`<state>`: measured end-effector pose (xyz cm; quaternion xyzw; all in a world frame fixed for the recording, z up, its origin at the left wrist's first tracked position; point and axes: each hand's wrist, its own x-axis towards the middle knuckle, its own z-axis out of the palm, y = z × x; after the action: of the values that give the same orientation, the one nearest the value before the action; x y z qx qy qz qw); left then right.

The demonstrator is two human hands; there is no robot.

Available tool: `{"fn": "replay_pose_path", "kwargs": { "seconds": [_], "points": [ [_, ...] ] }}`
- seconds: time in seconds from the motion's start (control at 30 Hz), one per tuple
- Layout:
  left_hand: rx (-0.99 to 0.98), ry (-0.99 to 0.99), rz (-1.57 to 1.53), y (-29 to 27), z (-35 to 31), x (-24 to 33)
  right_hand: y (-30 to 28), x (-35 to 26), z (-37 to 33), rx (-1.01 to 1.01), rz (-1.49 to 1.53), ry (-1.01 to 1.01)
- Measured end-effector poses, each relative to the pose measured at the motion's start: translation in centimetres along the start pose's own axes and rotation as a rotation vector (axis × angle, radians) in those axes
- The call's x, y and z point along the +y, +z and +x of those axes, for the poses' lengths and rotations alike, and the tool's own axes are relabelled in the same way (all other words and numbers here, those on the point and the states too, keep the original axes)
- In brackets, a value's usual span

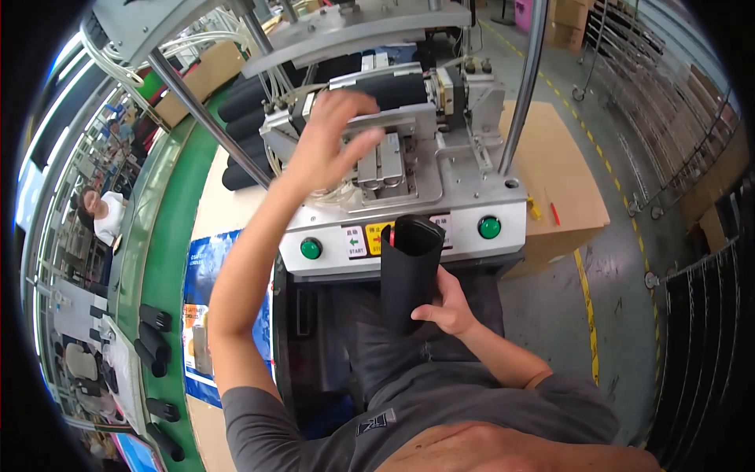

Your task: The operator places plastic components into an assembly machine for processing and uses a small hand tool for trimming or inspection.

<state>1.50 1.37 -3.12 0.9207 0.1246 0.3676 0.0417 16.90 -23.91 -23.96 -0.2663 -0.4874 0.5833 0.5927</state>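
Grey short-sleeved T-shirt (pixel 409 409) with small dark logo patch on chest; grey trousers (pixel 377 346); forearms bare, no gloves, no watch.

Left hand (pixel 334 141) raised over machine fixture (pixel 385 161), fingers spread; black foam tube (pixel 385 90) lies just behind it. Slanted steel rod (pixel 208 118) bars left side, vertical post (pixel 523 86) bars right; upper plate (pixel 354 31) roofs gap. Narrow way in from front, between rods. Right hand (pixel 448 303) holds black sleeve (pixel 409 271) upright in front of control panel (pixel 409 232), covering middle button; green buttons (pixel 311 248) either side clear. Cardboard sheet (pixel 550 173) right of machine bare, open floor (pixel 621 267) beyond. Stacked black tubes (pixel 244 118) fill left rear.
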Motion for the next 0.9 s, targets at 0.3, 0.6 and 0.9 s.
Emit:
{"fn": "replay_pose_path", "kwargs": {
  "seconds": [0.3, 0.6, 0.9],
  "points": [
    [-0.5, -0.202, 0.326, 1.7, 5.3, -11.8, 0.7, -1.3, -3.3, 0.168, 0.727, 0.174],
    [-0.046, -0.02, 0.278, -3.4, -7.3, 6.7, -6.9, -3.7, -2.4, 0.272, 0.154, -0.074],
    [-0.822, -0.109, -0.251, 4.1, -25.7, 10.0, -2.8, -18.7, 18.1, 0.058, -1.706, -0.662]
  ]
}}
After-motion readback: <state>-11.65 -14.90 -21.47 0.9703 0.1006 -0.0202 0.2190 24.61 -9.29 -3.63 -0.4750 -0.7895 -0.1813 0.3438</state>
